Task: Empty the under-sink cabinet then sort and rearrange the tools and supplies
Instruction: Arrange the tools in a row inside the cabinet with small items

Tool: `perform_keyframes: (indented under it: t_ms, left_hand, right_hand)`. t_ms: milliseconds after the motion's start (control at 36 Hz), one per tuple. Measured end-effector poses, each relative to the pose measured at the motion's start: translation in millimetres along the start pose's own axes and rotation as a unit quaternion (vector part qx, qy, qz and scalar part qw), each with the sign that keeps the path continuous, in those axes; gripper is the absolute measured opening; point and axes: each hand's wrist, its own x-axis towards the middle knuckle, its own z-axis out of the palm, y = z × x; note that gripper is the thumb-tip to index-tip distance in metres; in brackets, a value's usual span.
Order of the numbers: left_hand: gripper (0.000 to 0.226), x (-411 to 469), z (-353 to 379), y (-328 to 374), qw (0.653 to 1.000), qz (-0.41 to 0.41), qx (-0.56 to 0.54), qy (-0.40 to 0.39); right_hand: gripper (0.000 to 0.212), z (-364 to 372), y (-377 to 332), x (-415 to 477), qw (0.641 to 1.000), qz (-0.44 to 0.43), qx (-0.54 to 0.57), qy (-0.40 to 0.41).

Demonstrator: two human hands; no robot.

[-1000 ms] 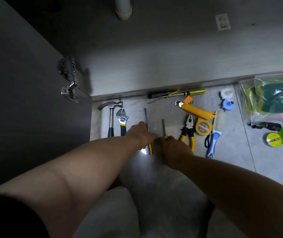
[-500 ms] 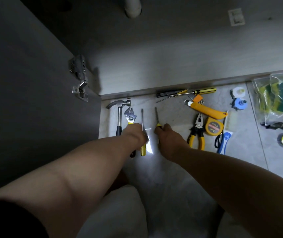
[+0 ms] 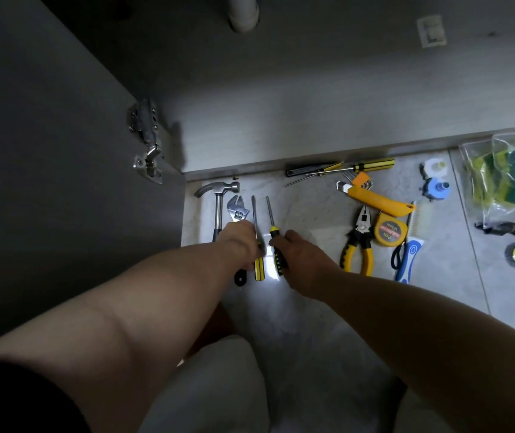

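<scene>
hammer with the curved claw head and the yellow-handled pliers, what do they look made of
Silver claw hammer: head and shaft look like polished steel, from the bright sheen; the dark lower grip, maybe rubber, is mostly hidden by the left hand. Yellow-handled pliers: dull grey metal nose, with yellow and black handle sleeves, probably plastic or rubber.
</scene>
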Motion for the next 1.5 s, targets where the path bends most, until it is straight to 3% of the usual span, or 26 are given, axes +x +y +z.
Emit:
perform_keyframes:
  t_ms: [222, 306, 444, 639, 833, 944, 1111, 1222, 1361, 1500]
  left_hand:
    - [0.033, -1.0, -7.9, 5.9, 0.998, 0.022, 0.060, 0.001]
    - [0.031, -3.9, -14.3, 12.8, 0.991, 0.054, 0.117, 0.041]
    - [0.028, -7.1, -17.0, 26.2, 0.971, 0.143, 0.160, 0.104]
    - [0.036, -12.7, 1.0, 39.9, 0.949, 0.236, 0.199, 0.067]
    - [0.048, -20.9, 10.3, 45.5, 0.925, 0.227, 0.287, 0.103]
    - [0.061, -25.6, 15.9, 39.0, 0.927, 0.190, 0.302, 0.116]
    - [0.051, -29.6, 23.1, 27.5, 0.949, 0.170, 0.244, 0.104]
    - [0.062, -26.7, 26.3, 26.8, 0.963, 0.173, 0.189, 0.084]
    - [0.072, -22.8, 43.3, 38.2, 0.965, 0.228, 0.119, 0.057]
    - [0.074, -21.3, 61.7, 67.3, 0.954, 0.293, 0.059, 0.033]
  right_hand:
    - [0.069, -10.4, 3.2, -0.9, 0.999, -0.042, -0.004, 0.000]
    - [0.065, -22.3, 10.9, -4.5, 0.998, -0.059, -0.037, -0.006]
    - [0.047, -51.0, 42.4, -13.1, 0.991, 0.027, -0.130, 0.012]
    - [0.065, -71.1, 94.1, -51.7, 0.966, 0.056, -0.246, -0.050]
    - [0.071, -54.6, 105.5, -65.8, 0.983, 0.060, -0.169, -0.043]
    - [0.061, -35.1, 97.9, -56.3, 0.987, 0.108, -0.116, 0.026]
    - [0.066, -18.1, 93.5, -53.1, 0.986, 0.129, -0.073, 0.080]
    - [0.064, -16.5, 92.1, -53.8, 0.984, 0.141, -0.038, 0.097]
    - [0.070, -25.4, 90.9, -52.9, 0.983, 0.158, -0.006, 0.093]
    - [0.068, -59.4, 95.2, -52.6, 0.989, 0.098, -0.017, 0.114]
